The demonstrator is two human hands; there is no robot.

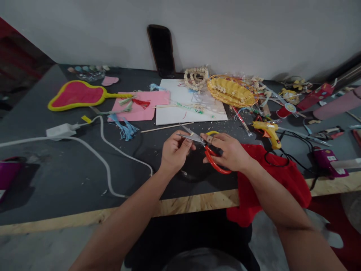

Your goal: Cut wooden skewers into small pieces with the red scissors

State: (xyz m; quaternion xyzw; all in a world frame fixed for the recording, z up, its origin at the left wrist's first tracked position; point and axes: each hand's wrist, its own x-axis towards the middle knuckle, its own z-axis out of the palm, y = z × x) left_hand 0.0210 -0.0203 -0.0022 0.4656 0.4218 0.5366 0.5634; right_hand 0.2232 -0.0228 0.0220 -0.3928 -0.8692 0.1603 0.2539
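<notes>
My right hand point(229, 150) grips a pair of scissors point(220, 167) by its red and yellow handles. The blades are parted and point left, toward my left hand point(174, 152). The thumb and fingers of my left hand are pinched together at the blades. A tiny pale piece point(192, 134) shows between the blades, too small to name, and whether my left fingers hold it is unclear. Behind both hands lies a thin wooden stick point(166, 127). A red cloth point(279, 180) hangs over the table edge by my right forearm.
A pink fan with yellow trim point(77, 96), blue tassels point(124, 128) and white board point(166, 117) lie beyond my hands. A yellow wicker basket point(234, 92) and glue gun point(266, 131) are at right. White cable point(108, 177) crosses the left side. A phone point(161, 51) leans on the wall.
</notes>
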